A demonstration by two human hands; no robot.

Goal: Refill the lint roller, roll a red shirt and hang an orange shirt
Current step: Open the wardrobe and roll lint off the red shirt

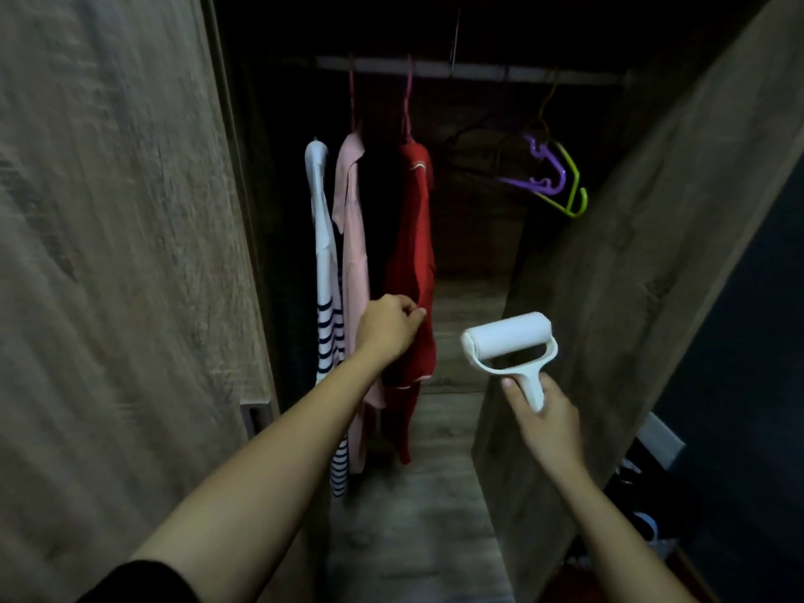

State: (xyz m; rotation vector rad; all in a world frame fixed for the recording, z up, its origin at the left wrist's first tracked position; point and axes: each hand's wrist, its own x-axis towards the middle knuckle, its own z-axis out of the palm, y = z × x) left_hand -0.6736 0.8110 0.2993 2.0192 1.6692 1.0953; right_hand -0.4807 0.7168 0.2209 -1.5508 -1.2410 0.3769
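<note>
A red shirt (413,254) hangs on a hanger from the rail (470,71) inside an open wardrobe. My left hand (389,326) reaches in and pinches the red shirt's fabric at about mid height. My right hand (546,422) grips the handle of a white lint roller (509,339), held upright to the right of the shirt and apart from it. The roller's drum is white and faces the shirt. No orange shirt is in view.
A pink shirt (352,237) and a white shirt with navy stripes (324,263) hang left of the red one. Empty purple and green hangers (554,176) hang at the right. Wooden wardrobe doors (122,254) stand open on both sides.
</note>
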